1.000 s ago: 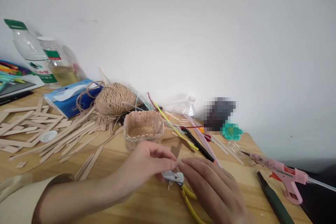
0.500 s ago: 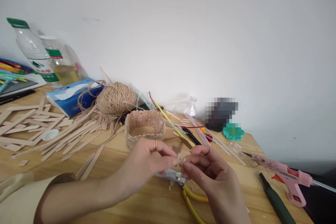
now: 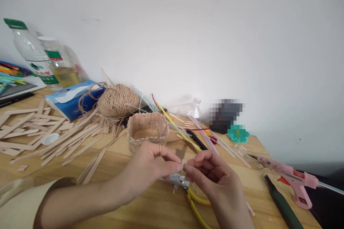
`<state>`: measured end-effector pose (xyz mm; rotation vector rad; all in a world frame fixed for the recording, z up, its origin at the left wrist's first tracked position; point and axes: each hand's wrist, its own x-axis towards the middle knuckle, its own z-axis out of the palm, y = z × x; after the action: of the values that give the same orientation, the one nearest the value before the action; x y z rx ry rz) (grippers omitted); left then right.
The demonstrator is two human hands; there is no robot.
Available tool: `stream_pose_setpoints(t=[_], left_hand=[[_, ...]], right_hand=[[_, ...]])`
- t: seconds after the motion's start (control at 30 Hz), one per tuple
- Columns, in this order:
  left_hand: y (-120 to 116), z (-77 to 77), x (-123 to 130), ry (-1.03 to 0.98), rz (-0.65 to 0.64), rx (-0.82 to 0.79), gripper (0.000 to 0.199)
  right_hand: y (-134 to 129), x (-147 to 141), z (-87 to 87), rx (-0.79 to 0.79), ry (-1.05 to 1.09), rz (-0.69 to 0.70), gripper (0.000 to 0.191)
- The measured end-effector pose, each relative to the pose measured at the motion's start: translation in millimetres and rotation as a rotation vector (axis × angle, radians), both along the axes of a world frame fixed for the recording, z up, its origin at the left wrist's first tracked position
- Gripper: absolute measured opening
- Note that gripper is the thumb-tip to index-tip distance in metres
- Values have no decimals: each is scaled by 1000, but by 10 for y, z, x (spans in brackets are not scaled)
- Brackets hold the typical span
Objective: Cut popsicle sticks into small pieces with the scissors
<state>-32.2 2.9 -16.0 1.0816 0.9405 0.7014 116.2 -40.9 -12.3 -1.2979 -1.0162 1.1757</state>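
Observation:
My left hand (image 3: 158,166), with a ring on one finger, pinches a small pale wooden piece (image 3: 184,163) between thumb and fingertips. Facing it, my right hand (image 3: 212,175) has thumb and index closed at the other side of that piece; whether it grips a second one is hard to see. Below the fingers lie scissors (image 3: 199,200) with yellow handles, partly covered by my hands, and tiny wood scraps (image 3: 174,189). Just behind my left hand stands a small basket (image 3: 147,139) made of craft sticks with a sparkly band around it.
Many craft sticks (image 3: 80,134) spread across the left, near a twine ball (image 3: 118,100), a tissue pack (image 3: 72,100) and a bottle (image 3: 32,50). On the right lie a pink glue gun (image 3: 290,175), a dark green tool (image 3: 282,200) and a teal flower (image 3: 238,134). Pipe cleaners lie behind.
My fingertips have come closer together, and the two small pale bits seen between them now look like one. The view has shifted slightly; the things on the table have stayed put.

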Motion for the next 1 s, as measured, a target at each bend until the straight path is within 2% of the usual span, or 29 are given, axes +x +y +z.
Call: stream_pose_setpoints(t=[0.4,0.7,1.0], left_hand=[[12,-21,2,-16,9,-15,7],[19,26,-5,15,-7,1,6],[16,22,-25,67,-32,66,9]], right_hand=[[-4,8,-7,13,-62,-3,26],[-6,9,7,8,-65,11,24],[-5,12,0,21,-99,21,24]])
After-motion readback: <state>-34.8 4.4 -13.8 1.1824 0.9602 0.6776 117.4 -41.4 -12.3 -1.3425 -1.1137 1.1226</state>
